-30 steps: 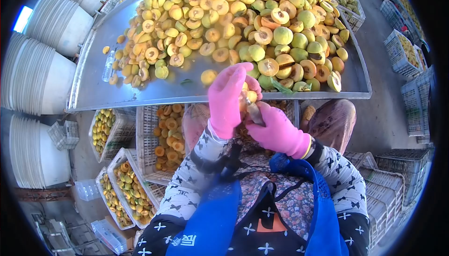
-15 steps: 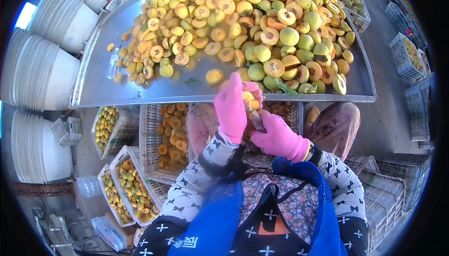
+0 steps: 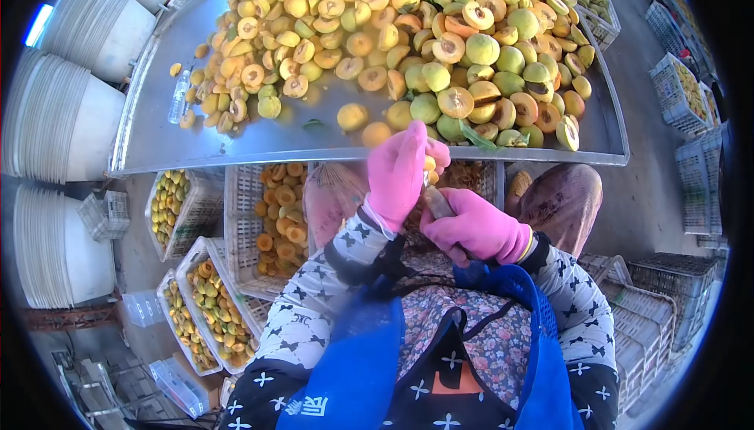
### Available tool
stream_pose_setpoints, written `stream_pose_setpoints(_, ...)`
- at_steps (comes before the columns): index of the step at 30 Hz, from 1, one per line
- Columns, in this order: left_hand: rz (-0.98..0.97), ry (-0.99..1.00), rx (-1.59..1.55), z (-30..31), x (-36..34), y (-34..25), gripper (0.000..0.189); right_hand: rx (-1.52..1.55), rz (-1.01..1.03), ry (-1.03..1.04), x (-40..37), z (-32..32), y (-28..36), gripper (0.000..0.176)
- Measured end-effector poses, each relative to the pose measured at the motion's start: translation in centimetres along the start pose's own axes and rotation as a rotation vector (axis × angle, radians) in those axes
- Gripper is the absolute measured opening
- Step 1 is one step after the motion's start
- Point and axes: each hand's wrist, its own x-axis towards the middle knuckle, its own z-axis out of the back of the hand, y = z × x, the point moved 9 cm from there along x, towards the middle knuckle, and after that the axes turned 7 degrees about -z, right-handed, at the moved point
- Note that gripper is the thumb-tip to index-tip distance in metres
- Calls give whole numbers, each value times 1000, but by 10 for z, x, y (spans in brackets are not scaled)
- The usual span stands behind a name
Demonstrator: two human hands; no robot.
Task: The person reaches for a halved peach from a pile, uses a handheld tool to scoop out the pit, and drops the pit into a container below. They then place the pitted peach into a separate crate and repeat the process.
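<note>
My left hand [image 3: 400, 169], in a pink glove, is closed around a piece of yellow fruit [image 3: 430, 164], mostly hidden by the fingers. My right hand [image 3: 477, 226], also gloved in pink, grips the handle of a small tool [image 3: 438, 204], whose tip meets the fruit. Both hands are over my lap, just at the near edge of a metal tray [image 3: 236, 164]. On the tray lies a large heap of halved and whole yellow-green fruit [image 3: 455, 102]. A green leaf [image 3: 476, 136] rests near the tray's front edge.
Below the tray, a crate [image 3: 239, 230] holds pitted halves. More fruit crates [image 3: 184, 304] stand at the lower left. White tubs [image 3: 59, 116] are stacked at the far left. A plastic bottle [image 3: 179, 96] lies on the tray. Empty crates [image 3: 636, 324] are stacked at the right.
My right hand has moved slightly down and right, showing more of the tool's handle. The left hand still holds the fruit, a little lower. The view has shifted slightly.
</note>
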Motion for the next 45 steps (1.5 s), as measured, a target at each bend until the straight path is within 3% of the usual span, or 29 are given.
stream_pose_setpoints(5,199,54,-168,-7,2,12,47,151,40,94,4,-2,-8,16)
stream_pose_setpoints(8,306,72,-319,-2,-5,18,52,54,-38,209,-3,-2,-15,16)
stream_pose_setpoints(11,152,177,-6,30,-14,3,50,-258,-156,154,-7,2,-29,16)
stream_pose_setpoints(12,213,176,10,52,-23,6,47,-460,-189,78,-6,15,-34,19)
stream_pose_setpoints(14,444,144,416,113,-47,-10,39,-1041,224,-230,-7,61,-39,24)
stream_pose_setpoints(15,296,198,786,144,-51,-32,33,-1311,444,-397,-12,68,-34,26)
stream_pose_setpoints(16,-242,513,1316,147,-54,-64,33,-1291,332,-435,-9,80,-30,26)
stream_pose_setpoints(17,-1,213,1124,189,-45,-67,39,-1266,218,-474,-8,91,-23,27)
stream_pose_setpoints(18,-84,147,1155,193,-38,-72,41,-1243,101,-501,-8,100,-21,29)
stream_pose_setpoints(19,-175,78,1186,194,-24,-80,44,-1210,108,-545,-7,106,-14,29)
stream_pose_setpoints(21,52,-103,834,187,17,-53,53,-1136,127,-660,-12,119,1,29)
stream_pose_setpoints(23,71,-124,1089,183,65,-10,68,-1037,124,-643,-24,116,11,28)
stream_pose_setpoints(25,-15,-138,1432,172,102,32,62,-878,77,-600,-42,103,25,29)
stream_pose_setpoints(28,218,86,1397,151,113,59,61,-1105,252,-580,-54,94,18,30)
stream_pose_setpoints(31,128,24,369,154,95,51,58,-1032,383,-620,-59,77,26,31)
stream_pose_setpoints(32,71,155,-96,145,87,40,58,-949,480,-646,-57,69,34,32)
stream_pose_setpoints(33,22,151,-249,133,76,23,56,-862,573,-665,-56,60,41,33)
stream_pose_setpoints(34,-28,142,-404,109,61,-3,55,-1050,743,-645,-57,35,58,38)
stream_pose_setpoints(35,-81,134,-564,88,49,-25,53,-1034,827,-679,-54,24,69,38)
stream_pose_setpoints(37,-28,127,-690,57,31,-31,52,-1004,977,-757,-49,5,82,38)
stream_pose_setpoints(42,16,57,-634,7,9,-20,50,-1026,840,-772,-33,12,71,33)
stream_pose_setpoints(45,91,118,-843,2,8,-17,45,-1041,850,-748,-42,9,75,33)
